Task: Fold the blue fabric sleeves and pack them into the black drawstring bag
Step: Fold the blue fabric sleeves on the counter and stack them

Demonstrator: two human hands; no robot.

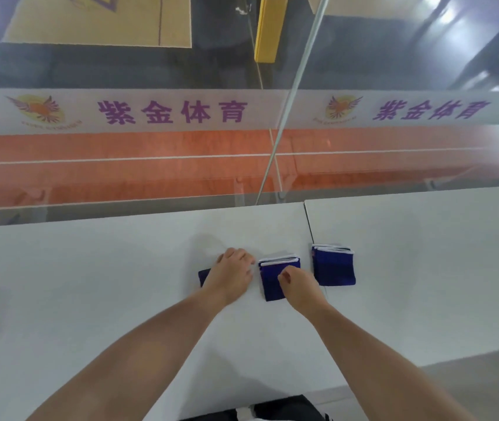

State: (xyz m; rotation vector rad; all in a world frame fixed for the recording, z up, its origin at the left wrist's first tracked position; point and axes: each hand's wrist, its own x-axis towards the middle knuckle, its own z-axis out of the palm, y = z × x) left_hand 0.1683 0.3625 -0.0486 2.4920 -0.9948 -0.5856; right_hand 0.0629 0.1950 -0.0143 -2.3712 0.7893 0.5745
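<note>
- You are standing at a white desk [120, 268] set against a glass wall, with an orange sports floor and a white banner with purple lettering [181, 112] showing beyond it.
- Three folded blue fabric sleeves with white edging are lying in a row on the desk: the right one [335, 268] is sitting alone across the seam between the two desk tops, the middle one [272, 282] is under your right hand, and the left one [204, 276] is mostly covered by your left hand.
- Your left hand [233, 276] is pressing flat on the left sleeve, fingers laid together; I cannot tell whether the grip is closing on any cloth.
- Your right hand [298, 287] is resting on the middle sleeve's near right edge with fingers curled inward, the grip seeming to pinch the fabric there.
- Risk: lifting one corner alone is likely to let the layers fan open, undoing the fold; dragging could push the middle sleeve into its neighbours.
- The black drawstring bag is not identifiable; a dark shape at the bottom edge [272, 410] is being cut off, so I cannot say what it is.
</note>
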